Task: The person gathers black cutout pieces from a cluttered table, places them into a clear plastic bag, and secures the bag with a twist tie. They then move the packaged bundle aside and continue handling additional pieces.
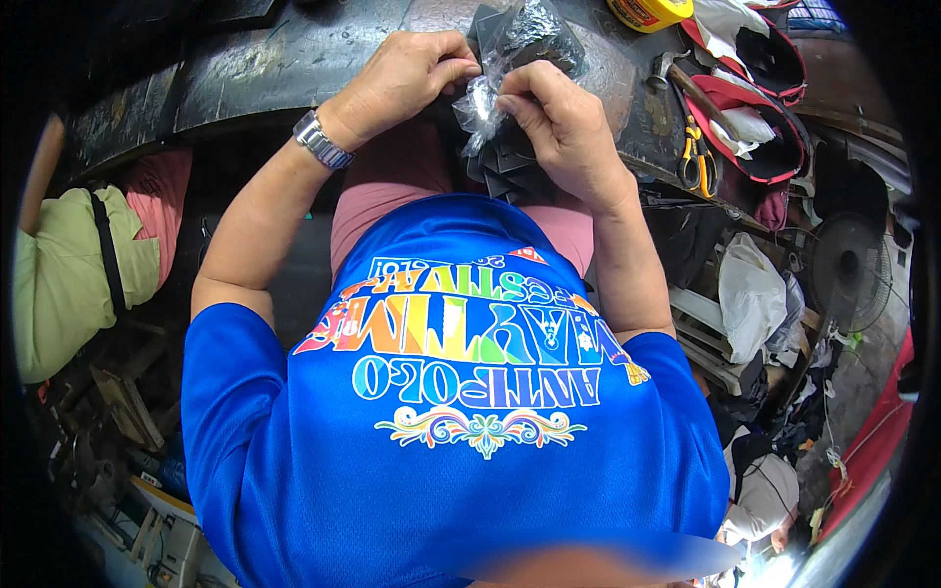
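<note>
A crumpled clear plastic bag point(479, 106) hangs between my hands at the table's near edge. My left hand point(417, 76) is closed, thumb and fingertips pinched at the bag's left side. On its right side, my right hand point(567, 122) pinches the plastic between thumb and curled fingers. More shiny clear plastic point(537, 31) lies just beyond, over dark sheet-like pieces. Below the bag, several black angular pieces point(512, 176) rest at my lap; the bag and right hand partly cover them.
The worn dark table point(265, 83) spans the far side. To the right lie a hammer point(698, 86), yellow-handled scissors point(698, 162), red-and-black shoe uppers point(760, 127) and a yellow tub point(649, 12). A fan point(851, 269) stands lower right. Another person in a light green shirt point(83, 265) sits at left.
</note>
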Demonstrator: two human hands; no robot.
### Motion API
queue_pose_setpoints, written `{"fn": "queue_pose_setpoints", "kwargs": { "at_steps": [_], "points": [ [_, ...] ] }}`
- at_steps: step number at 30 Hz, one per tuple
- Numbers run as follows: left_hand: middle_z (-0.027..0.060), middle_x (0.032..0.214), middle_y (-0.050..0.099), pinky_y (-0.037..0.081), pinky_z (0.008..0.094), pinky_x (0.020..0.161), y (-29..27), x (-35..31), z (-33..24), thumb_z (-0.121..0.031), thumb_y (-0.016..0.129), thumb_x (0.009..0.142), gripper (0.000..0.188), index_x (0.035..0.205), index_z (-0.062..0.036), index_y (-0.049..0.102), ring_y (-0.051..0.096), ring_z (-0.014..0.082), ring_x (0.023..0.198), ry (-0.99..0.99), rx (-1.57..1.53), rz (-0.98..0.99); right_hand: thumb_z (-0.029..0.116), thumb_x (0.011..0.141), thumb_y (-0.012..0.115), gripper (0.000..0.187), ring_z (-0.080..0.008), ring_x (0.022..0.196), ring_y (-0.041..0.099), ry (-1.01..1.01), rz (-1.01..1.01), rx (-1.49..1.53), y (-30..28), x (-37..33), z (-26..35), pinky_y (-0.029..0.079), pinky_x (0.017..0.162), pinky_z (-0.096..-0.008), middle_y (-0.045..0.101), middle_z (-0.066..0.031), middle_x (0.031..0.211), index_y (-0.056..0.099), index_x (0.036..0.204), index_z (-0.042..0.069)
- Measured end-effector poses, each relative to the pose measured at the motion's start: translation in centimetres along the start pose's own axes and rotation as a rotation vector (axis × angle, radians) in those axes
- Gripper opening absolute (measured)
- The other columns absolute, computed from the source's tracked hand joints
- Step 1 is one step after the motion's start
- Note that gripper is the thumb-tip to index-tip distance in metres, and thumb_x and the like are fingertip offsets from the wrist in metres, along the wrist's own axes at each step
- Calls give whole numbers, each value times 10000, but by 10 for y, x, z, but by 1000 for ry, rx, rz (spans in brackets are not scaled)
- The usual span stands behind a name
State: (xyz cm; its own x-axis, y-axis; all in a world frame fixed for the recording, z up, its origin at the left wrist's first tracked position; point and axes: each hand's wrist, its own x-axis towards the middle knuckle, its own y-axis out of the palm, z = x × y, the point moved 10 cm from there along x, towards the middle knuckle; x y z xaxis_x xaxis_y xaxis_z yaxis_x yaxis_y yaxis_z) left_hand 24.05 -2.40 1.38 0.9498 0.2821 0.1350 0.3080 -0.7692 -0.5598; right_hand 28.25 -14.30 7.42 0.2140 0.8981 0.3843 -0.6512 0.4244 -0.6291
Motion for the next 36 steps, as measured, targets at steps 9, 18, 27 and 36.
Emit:
{"fn": "queue_pose_setpoints", "kwargs": {
  "at_steps": [9,18,27,36],
  "points": [
    [-55,741,547,346,101,483,27,-16,12,-218,581,985,216,1006,-8,626,439,-35,563,-479,-994,491,12,847,652,108,-297,853,591,-93,39,-68,4,-5,8,481,752,-363,588,-125,866,573,920,20],
    [-66,803,624,390,101,517,51,-8,17,-219,644,938,187,1033,-59,671,540,-35,619,-466,-1120,173,-3,833,671,110,-268,899,594,-30,7,145,-8,-12,0,487,776,-329,580,-100,893,582,896,4],
    [-30,795,657,471,175,595,21,-13,29,-223,653,933,190,979,-40,677,577,26,634,-240,-628,38,-5,852,651,73,-225,941,576,-83,-83,71,-7,-11,3,459,828,-328,606,-80,899,600,899,18],
    [38,699,653,485,250,551,6,-9,9,-206,632,927,183,953,-27,663,617,91,593,-86,-71,-33,-20,885,610,56,-179,803,599,18,-74,86,-7,-14,1,473,733,-269,607,-79,867,585,930,1]
  ]
}}
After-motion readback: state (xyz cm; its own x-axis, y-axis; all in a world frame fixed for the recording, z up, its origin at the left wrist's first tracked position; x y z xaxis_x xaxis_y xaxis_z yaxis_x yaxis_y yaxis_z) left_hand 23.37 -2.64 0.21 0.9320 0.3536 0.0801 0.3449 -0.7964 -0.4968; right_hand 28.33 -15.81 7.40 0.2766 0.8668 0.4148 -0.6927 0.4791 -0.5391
